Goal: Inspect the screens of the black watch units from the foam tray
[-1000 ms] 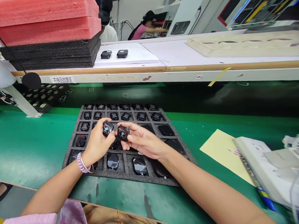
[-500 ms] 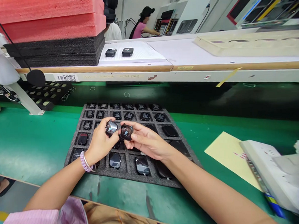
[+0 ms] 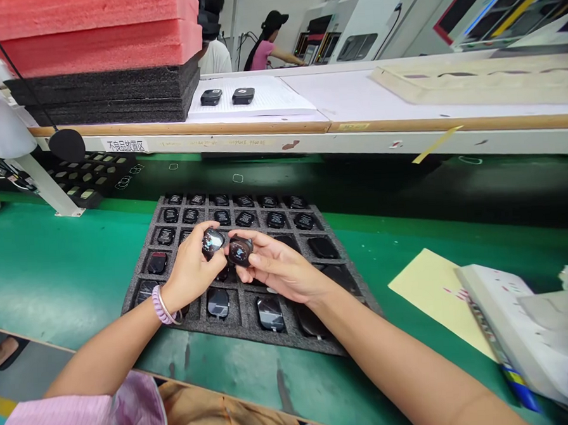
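Observation:
My left hand [image 3: 196, 264] is closed on a smartwatch body [image 3: 212, 241] without a strap, its lit screen tilted up and catching glare. A second smartwatch body [image 3: 239, 250], dark-cased with a lit dial, sits between the thumb and fingers of my right hand [image 3: 277, 263]. The two watches are side by side, almost touching. Below them lies a grey foam tray [image 3: 244, 310] with rows of square pockets, most holding black watch bodies, such as a watch in the front row [image 3: 270, 314]. My hands hide some of the middle pockets.
Foam blocks [image 3: 104, 50], red over black, are stacked on the shelf [image 3: 349, 101] beside two dark watch bodies [image 3: 243, 96] on paper. Yellow paper [image 3: 431, 293], a white power strip [image 3: 508, 315] and a blue pen [image 3: 519, 387] lie right. A lamp [image 3: 3, 126] stands left. Two people are beyond.
The glare on the left watch's screen has grown brighter, as its tilt shifts slightly. Both hands keep nearly the same place and grip.

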### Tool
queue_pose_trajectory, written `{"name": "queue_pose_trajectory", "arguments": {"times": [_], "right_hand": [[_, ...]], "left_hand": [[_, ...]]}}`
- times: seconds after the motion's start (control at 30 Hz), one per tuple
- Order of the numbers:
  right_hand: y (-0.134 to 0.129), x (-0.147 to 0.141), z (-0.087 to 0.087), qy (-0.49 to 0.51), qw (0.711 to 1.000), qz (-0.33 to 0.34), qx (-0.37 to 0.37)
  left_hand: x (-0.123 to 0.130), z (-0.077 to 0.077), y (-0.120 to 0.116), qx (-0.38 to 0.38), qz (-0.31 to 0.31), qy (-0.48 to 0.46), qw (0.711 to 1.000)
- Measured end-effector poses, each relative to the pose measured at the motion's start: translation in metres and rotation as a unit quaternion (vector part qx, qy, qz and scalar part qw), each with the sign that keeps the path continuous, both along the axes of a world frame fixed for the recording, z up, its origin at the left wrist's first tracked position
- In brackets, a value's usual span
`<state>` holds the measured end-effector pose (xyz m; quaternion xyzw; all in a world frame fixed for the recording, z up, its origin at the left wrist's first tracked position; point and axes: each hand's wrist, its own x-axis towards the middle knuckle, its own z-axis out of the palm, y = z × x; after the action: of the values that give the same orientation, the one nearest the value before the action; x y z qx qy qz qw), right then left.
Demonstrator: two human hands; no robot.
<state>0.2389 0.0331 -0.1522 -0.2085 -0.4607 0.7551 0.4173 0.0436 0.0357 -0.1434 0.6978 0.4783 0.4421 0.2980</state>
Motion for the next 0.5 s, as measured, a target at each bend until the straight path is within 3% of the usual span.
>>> {"name": "queue_pose_trajectory", "arguments": {"times": [0.5], "right_hand": [[-0.0004, -0.0005, 0.0009, -0.002, 1.0, -0.004, 0.002]], "left_hand": [[0.0016, 0.0031, -0.0006, -0.019, -0.003, -0.014, 1.0]]}}
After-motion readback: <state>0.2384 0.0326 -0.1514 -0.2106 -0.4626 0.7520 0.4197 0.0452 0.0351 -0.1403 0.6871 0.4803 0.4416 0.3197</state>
